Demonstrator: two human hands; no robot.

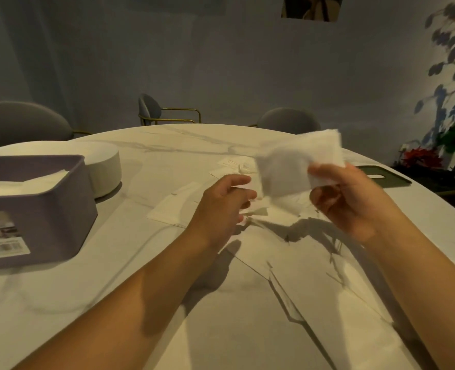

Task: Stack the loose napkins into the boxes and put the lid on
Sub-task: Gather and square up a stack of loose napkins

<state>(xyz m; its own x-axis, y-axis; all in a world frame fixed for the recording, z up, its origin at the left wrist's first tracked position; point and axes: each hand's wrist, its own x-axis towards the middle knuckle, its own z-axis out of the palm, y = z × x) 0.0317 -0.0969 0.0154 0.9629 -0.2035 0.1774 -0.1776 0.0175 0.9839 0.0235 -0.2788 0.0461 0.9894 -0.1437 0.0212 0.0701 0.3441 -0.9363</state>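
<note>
Your right hand point(354, 201), right of centre, pinches a blurred white napkin point(298, 161) and holds it raised above the tabletop point(167, 140). Your left hand point(221, 206) hovers at centre with its fingers curled, close beside that napkin; I cannot tell whether it grips anything. Loose napkins point(173, 206) lie scattered beneath and beyond both hands. The purple box point(47, 204) stands open at the left edge, with stacked napkins point(20, 185) inside. A dark green lid point(386, 177) lies at the far right.

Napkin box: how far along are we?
Partly done: the purple box already holds some stacked napkins. In hand: the right hand grips a napkin stack. Remaining: loose napkins on the table, and the dark lid lies apart, far right.
</note>
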